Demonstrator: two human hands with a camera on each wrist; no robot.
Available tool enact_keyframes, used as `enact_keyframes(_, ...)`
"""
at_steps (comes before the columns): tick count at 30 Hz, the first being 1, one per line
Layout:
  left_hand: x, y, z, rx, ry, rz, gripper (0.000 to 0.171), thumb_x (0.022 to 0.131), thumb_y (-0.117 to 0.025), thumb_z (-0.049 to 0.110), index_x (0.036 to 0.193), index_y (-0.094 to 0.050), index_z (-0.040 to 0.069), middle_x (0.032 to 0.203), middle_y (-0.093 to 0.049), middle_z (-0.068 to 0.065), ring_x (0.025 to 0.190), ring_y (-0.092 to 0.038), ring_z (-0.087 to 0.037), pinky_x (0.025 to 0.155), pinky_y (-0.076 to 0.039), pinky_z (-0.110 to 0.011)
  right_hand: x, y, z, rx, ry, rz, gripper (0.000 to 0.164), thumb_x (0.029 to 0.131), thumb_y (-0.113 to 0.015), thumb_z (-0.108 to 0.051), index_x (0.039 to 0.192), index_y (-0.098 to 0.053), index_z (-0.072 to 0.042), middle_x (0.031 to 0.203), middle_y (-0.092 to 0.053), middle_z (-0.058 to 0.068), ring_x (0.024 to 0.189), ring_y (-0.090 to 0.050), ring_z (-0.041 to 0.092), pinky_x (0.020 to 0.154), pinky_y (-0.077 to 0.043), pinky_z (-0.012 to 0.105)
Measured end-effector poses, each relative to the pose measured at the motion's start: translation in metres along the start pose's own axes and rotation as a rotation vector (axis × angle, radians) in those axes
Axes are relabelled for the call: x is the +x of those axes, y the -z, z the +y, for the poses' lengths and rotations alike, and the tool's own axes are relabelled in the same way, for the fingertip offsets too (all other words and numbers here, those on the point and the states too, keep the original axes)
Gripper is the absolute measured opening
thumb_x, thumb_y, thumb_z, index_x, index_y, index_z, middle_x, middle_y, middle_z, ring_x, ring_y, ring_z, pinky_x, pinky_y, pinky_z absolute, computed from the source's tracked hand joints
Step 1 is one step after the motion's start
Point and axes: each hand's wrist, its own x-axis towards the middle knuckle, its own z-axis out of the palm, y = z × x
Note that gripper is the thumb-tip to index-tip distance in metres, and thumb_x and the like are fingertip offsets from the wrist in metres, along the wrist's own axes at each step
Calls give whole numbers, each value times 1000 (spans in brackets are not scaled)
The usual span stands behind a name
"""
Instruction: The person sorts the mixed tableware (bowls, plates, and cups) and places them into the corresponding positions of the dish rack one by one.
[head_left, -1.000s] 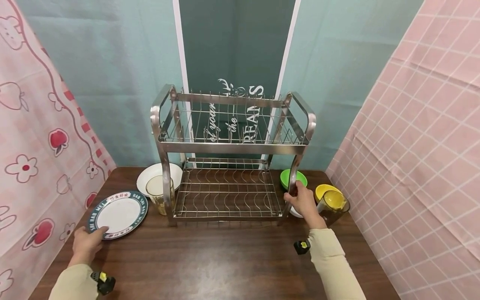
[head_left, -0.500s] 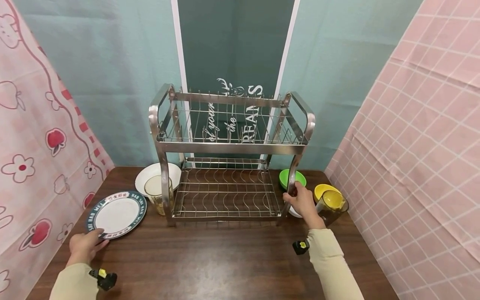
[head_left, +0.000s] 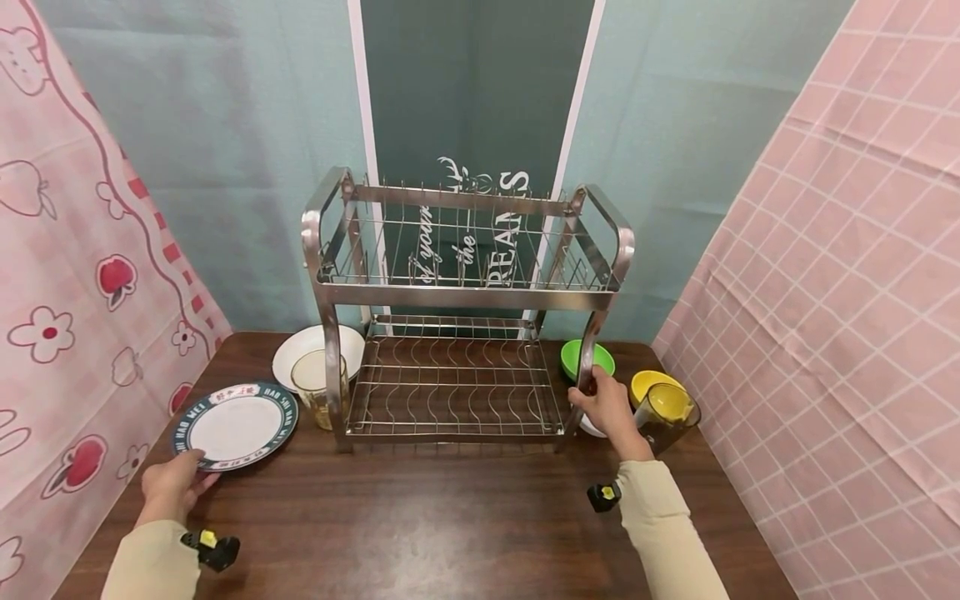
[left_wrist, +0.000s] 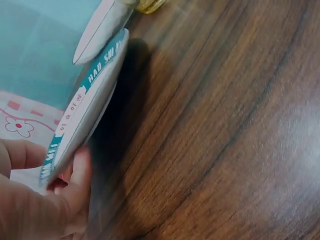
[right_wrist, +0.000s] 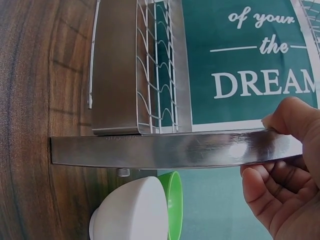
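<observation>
In the head view my left hand (head_left: 171,486) pinches the near edge of a white plate (head_left: 238,427) with a green lettered rim, thumb on top and fingers beneath. The left wrist view shows that plate (left_wrist: 87,107) tilted, its near side raised above the wood with a shadow under it. On the right, my right hand (head_left: 609,408) grips the front right leg of a two-tier metal dish rack (head_left: 457,297). Thumb and fingers lie on either side of that flat metal leg (right_wrist: 175,150) in the right wrist view.
Behind the plate are a white bowl (head_left: 300,346) and an amber glass (head_left: 318,392). A green bowl (head_left: 588,358), a white bowl (right_wrist: 132,212), a yellow bowl (head_left: 647,382) and another amber glass (head_left: 663,417) stand right of the rack. Curtains enclose the table (head_left: 450,525).
My left hand has taken hold of the plate's edge, and the plate's near side has come up a little. The right hand stays on the rack leg.
</observation>
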Motion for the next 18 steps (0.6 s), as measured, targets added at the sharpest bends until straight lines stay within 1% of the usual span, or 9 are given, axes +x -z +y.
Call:
enact_keyframes(2,0,-2,1,-8,-6,13,74,91,-50,8,145,-1,-5,112,-40,-15,56,-55,-4,70,-53,-29,0,0,0,5,-6,-4,21,82,-67,-16,86,-50,-5,71,-57,6,65,-55,23,58,-46,37)
enact_keyframes(6,1,-3,-1,-38,-52,17,68,91,-49,1,145,-8,-8,113,-40,-17,57,-55,-2,68,-53,-27,0,-1,-1,9,-8,-6,20,82,-67,-16,85,-50,-5,70,-56,6,63,-53,22,57,-44,36)
enact_keyframes(9,3,-3,-2,-40,-76,16,63,92,-47,1,144,-13,-7,114,-40,-18,58,-55,-2,68,-53,-26,1,-1,-1,6,-3,-1,19,82,-67,-15,84,-51,-5,70,-56,6,62,-53,22,57,-45,36)
enact_keyframes(13,2,-2,-2,-25,-78,14,61,94,-46,4,145,-15,-4,117,-41,-17,58,-56,-1,68,-52,-26,1,-1,-2,-3,2,5,19,82,-67,-15,84,-51,-4,69,-56,6,62,-54,22,58,-46,37)
enact_keyframes(17,3,-2,-3,-33,-86,3,61,93,-46,3,145,-15,-5,118,-40,-17,59,-56,-1,68,-52,-26,0,-1,-2,-15,-2,14,19,82,-67,-15,84,-51,-4,67,-55,6,62,-54,23,57,-45,37)
enact_keyframes(18,3,-2,-3,-37,-92,0,61,93,-46,2,144,-15,-6,116,-40,-18,59,-56,-1,69,-52,-26,0,-1,-2,-18,-2,14,19,82,-67,-15,84,-51,-4,67,-55,6,62,-54,23,57,-45,37)
